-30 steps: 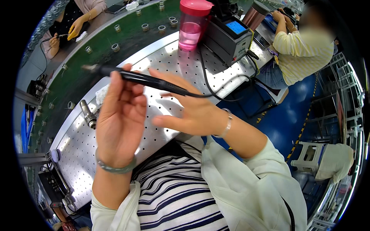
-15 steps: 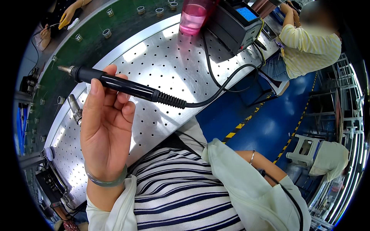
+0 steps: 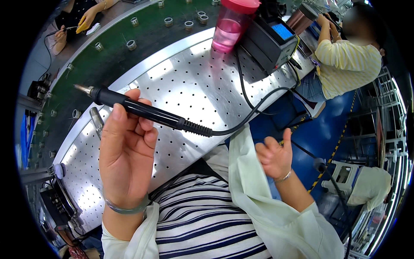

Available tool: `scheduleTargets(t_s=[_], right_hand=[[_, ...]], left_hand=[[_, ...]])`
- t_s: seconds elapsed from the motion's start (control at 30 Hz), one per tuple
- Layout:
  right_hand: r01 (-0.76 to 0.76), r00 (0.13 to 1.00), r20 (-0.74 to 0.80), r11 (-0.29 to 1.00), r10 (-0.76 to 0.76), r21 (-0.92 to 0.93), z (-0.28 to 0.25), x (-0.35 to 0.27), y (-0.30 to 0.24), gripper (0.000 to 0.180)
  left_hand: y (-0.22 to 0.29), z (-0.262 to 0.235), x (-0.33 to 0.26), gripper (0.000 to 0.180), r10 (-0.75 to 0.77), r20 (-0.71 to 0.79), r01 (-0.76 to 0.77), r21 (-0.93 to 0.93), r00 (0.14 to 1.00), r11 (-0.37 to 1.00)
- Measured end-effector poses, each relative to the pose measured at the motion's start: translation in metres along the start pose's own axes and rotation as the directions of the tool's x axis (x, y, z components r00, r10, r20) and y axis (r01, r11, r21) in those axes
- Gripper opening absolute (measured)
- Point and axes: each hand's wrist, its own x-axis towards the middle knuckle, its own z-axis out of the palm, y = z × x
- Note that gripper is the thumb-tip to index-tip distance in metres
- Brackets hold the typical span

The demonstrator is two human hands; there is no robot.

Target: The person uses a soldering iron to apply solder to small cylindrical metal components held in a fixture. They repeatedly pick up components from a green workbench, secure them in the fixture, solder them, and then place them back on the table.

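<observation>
My left hand [image 3: 127,159] is raised over the perforated metal tabletop with its palm turned up. A black soldering iron [image 3: 148,113] lies across its fingers, pinched by the thumb, its bare metal tip pointing to the far left. The iron's cord [image 3: 241,125] runs right towards a black soldering station [image 3: 274,41] with a blue screen. My right hand [image 3: 276,159] is off the table's edge, its fingers loosely curled and thumb stretched away, with nothing visible in it. Beside my left hand rests a metal tube-shaped piece [image 3: 95,117], partly hidden by that hand.
A pink-lidded bottle [image 3: 227,32] stands by the station. Beyond the perforated tabletop [image 3: 189,86], a green conveyor belt [image 3: 116,60] carries several small metal rings with thin wires. Two co-workers sit nearby, one in a yellow striped top [image 3: 349,60] at right. A white stool [image 3: 340,177] stands behind.
My right hand has come up into view from behind the pale sleeve. The surroundings have shifted slightly down and right in the picture. My left hand still holds the soldering iron.
</observation>
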Motion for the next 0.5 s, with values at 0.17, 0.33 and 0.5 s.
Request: scheduleTargets(t_s=[0.17,0.33,0.5], right_hand=[[0.093,0.934,0.316,0.968,-0.166,0.233,0.066,0.045,0.051,0.067],[0.337,0.761,0.535,0.928,-0.367,0.159,0.128,0.099,0.023,0.059],[0.515,0.402,0.542,0.671,-0.738,0.533,0.182,0.098,-0.046,0.012]], left_hand=[[-0.002,0.006,0.006,0.035,-0.001,0.019,0.001,-0.005,1.000,1.000],[0.005,0.007,0.011,0.034,0.054,0.037,-0.054,0.013,0.998,0.998],[0.014,0.015,0.014,0.031,0.130,0.067,-0.128,-0.023,0.989,0.991]])
